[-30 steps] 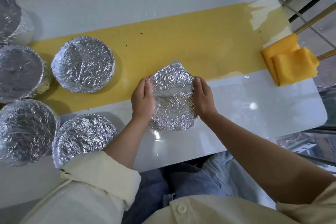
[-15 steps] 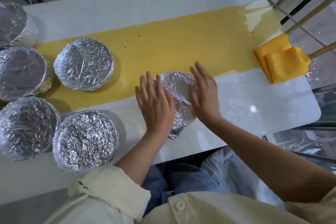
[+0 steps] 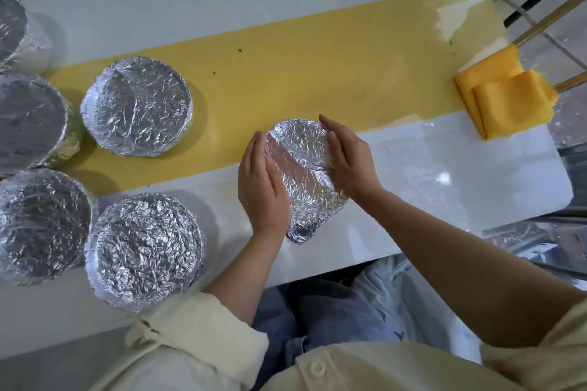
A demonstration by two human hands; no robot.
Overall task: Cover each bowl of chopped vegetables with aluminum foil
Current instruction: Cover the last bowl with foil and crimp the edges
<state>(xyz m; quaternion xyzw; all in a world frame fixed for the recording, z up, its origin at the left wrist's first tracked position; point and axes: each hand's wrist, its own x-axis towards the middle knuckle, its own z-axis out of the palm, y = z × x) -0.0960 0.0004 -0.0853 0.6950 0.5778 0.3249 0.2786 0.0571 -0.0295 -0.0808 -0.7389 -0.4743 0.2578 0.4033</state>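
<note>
White table (image 3: 413, 187), crossed lengthwise by yellow runner (image 3: 301, 73). Five foil-covered bowls (image 3: 136, 106) grouped at left end. Sixth foil-wrapped bowl (image 3: 298, 162) at centre, straddling runner's near border. Left hand (image 3: 262, 187) and right hand (image 3: 349, 165) pressed against its opposite sides, fingers straight, not clenched. Folded yellow cloth (image 3: 505, 98) at right end.

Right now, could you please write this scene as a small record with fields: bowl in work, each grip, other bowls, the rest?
bowl in work: round bowl wrapped in crinkled silver aluminium foil, centre of view
left grip: straight fingers press the foil's left side
right grip: fingers press the foil's right side
other bowls: five round foil-covered bowls, at the left
rest: folded yellow cloth at the right; white table with yellow strip
</note>
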